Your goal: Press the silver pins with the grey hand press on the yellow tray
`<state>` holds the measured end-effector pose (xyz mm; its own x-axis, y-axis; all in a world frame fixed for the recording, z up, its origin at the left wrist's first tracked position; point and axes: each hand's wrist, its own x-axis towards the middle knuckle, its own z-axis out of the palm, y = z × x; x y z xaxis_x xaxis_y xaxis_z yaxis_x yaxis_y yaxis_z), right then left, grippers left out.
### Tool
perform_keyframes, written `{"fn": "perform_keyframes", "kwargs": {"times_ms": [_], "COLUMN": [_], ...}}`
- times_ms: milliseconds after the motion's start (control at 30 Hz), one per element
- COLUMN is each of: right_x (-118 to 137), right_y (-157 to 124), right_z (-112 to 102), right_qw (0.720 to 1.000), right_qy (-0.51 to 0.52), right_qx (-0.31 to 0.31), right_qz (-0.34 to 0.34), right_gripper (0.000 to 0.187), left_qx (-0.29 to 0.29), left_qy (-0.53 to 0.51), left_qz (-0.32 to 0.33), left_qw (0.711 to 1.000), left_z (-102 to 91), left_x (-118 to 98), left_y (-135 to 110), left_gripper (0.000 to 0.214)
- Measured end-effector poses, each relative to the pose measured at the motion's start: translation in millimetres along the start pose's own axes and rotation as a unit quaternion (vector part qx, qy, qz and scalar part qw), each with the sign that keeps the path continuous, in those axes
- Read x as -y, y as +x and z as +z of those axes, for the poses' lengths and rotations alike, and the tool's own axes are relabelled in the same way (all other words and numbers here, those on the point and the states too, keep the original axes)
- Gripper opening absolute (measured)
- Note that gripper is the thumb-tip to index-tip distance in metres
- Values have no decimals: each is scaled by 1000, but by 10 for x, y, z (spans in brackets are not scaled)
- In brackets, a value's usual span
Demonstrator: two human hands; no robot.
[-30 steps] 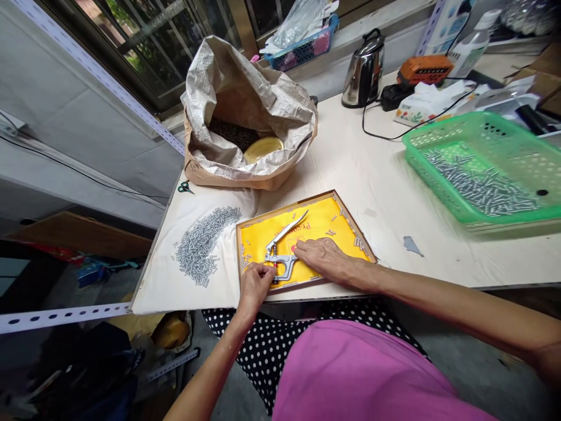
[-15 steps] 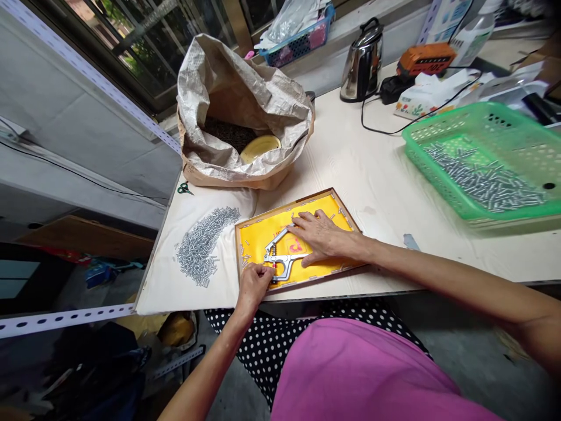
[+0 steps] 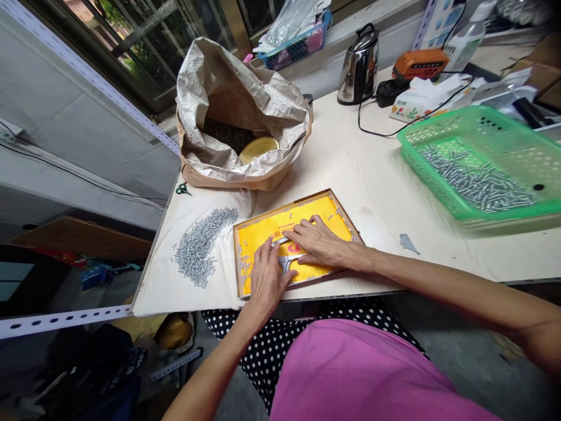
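Observation:
A yellow-lined shallow tray with a brown rim lies at the table's front edge. Over it, my right hand is closed around the handles of silver snap-fastener pliers. My left hand wraps over the head of the pliers, its thumb near the lower jaw. The jaw tips are hidden beneath the left fingers, so I cannot tell what sits between them. Small metal pins lie loose along the tray's left side, with others at its edges.
Left of the tray, a heap of metal pins rests on white cloth, near small green-handled scissors. Behind stands an open woven sack containing a yellow dish. Rightward are a green basket of pins and a steel kettle.
My left hand has risen from the lower jaw and now covers the pliers' head. My right hand still holds the handles, which look closer together. The view has shifted slightly.

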<state>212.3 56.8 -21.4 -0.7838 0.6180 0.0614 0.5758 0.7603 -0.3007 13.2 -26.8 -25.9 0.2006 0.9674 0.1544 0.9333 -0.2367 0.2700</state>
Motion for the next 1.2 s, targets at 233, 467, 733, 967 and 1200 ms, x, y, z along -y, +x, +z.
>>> {"fn": "perform_keyframes", "kwargs": {"times_ms": [233,467,733,967,1200], "right_x": [-7,29,-4,-373,-466], "right_y": [-56,-93,-90,-25,226], "right_z": [-92,-4,47,-19,68], "right_qw": [996,997,997,999,997], "right_qy": [-27,-38,-16,15,-39], "right_qx": [49,37,33,11,-32], "right_qz": [69,59,68,43,58], "right_gripper": [74,24,20,38,27], "left_qx": [168,137,94,26,62], "left_qy": [14,-5,0,-12,-91], "left_qz": [91,77,54,81,57], "left_qw": [981,988,994,996,992], "left_z": [-58,-33,52,223,213], "left_x": [31,-44,-71,-417,-489], "left_y": [500,482,403,89,11], "left_gripper": [59,23,18,21,16]}}
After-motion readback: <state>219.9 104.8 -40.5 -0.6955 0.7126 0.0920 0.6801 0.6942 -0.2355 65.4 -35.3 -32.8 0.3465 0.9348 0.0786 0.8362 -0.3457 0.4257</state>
